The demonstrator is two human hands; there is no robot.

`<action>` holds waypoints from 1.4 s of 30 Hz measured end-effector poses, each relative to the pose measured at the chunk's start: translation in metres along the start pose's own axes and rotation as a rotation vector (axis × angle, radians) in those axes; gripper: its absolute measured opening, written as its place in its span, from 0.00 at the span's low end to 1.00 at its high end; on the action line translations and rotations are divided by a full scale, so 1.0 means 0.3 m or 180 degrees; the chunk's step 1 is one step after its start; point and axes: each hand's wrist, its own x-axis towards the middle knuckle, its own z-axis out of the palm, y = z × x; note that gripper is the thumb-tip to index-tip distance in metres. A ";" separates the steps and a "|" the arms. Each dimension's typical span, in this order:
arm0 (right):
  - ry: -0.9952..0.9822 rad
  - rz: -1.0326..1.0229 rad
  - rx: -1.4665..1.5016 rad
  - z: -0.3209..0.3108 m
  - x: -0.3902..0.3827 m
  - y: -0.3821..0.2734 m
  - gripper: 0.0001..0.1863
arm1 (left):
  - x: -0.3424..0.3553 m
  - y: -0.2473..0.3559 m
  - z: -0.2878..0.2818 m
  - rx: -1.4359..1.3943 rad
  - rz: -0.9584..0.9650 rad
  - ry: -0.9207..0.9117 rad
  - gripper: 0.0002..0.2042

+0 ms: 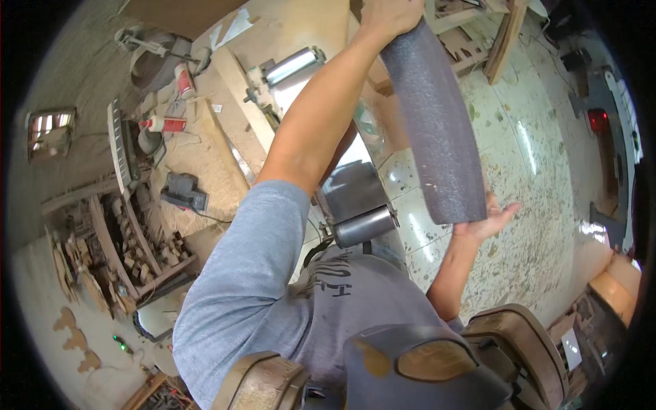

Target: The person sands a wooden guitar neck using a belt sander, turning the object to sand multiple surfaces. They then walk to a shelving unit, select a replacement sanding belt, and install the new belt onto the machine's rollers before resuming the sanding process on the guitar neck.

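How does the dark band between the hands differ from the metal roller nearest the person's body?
The dark band is purplish grey and grainy; the metal roller is silvery and shiny. In view, the dark band looks longer than the metal roller. The left hand and right hand are at the dark band's ends; neither touches the metal roller.

Left arm (311,126) extended far forward, nearly straight; left hand (396,12) curled, partly cropped. Right forearm (454,277) angled forward, closer in; right hand (495,220) unclenched, digits splayed, partly hidden.
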 end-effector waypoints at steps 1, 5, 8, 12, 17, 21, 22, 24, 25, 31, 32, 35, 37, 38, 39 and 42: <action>-0.0244 -0.0136 0.0054 -0.002 0.019 -0.024 0.42 | -0.002 0.021 -0.058 -0.0074 0.0009 0.0077 0.37; -0.0865 -0.0841 -0.0593 0.106 0.062 -0.099 0.51 | 0.011 -0.005 -0.341 0.0405 -0.0078 0.0807 0.39; -0.1668 -0.1382 -0.0373 0.282 0.015 -0.127 0.53 | -0.033 -0.103 -0.613 -0.0492 -0.0260 0.1773 0.44; -0.1611 -0.0768 -0.0810 0.186 0.068 -0.115 0.53 | -0.230 -0.319 -0.882 -0.0982 -0.1158 0.2971 0.47; -0.1201 0.0400 -0.1358 -0.179 0.197 0.005 0.50 | -0.315 -0.667 -0.850 -0.1334 -0.1502 0.3846 0.44; -0.0564 0.0726 -0.2106 -0.465 0.217 0.030 0.50 | -0.234 -0.884 -0.669 -0.0771 -0.1719 0.4071 0.43; -0.0518 0.0751 -0.2332 -0.559 0.228 0.031 0.49 | -0.222 -0.946 -0.624 -0.0613 -0.1806 0.4040 0.43; -0.0426 0.0834 -0.2807 -0.799 0.255 0.030 0.47 | -0.184 -1.008 -0.563 -0.0464 -0.1927 0.3975 0.43; -0.0349 0.0876 -0.3061 -0.942 0.249 0.020 0.46 | -0.166 -1.017 -0.517 -0.0502 -0.1971 0.3916 0.43; 0.0348 0.1774 -0.4536 -1.465 -0.033 -0.057 0.51 | -0.084 -1.155 -0.478 -0.0801 -0.2282 0.3674 0.46; 0.0308 0.2016 -0.4522 -1.492 -0.064 -0.053 0.52 | -0.080 -1.176 -0.496 -0.0955 -0.2276 0.3675 0.46; -0.0062 0.2435 -0.4582 -1.552 -0.147 -0.058 0.56 | -0.085 -1.196 -0.516 -0.1186 -0.1832 0.2707 0.48; 0.0284 0.2233 -0.4242 -1.510 -0.267 0.006 0.55 | -0.091 -1.120 -0.409 -0.0559 -0.1895 0.2264 0.46; 0.0299 0.2114 -0.4130 -1.457 -0.261 0.012 0.55 | -0.140 -1.164 -0.453 -0.0580 -0.1922 0.2266 0.45; 0.0094 0.2137 -0.4146 -1.443 -0.205 0.009 0.54 | -0.247 -1.279 -0.551 -0.0548 -0.1975 0.2347 0.44; 0.0251 0.2124 -0.3947 -1.488 -0.244 0.053 0.52 | -0.321 -1.169 -0.488 -0.1101 -0.1438 0.2412 0.38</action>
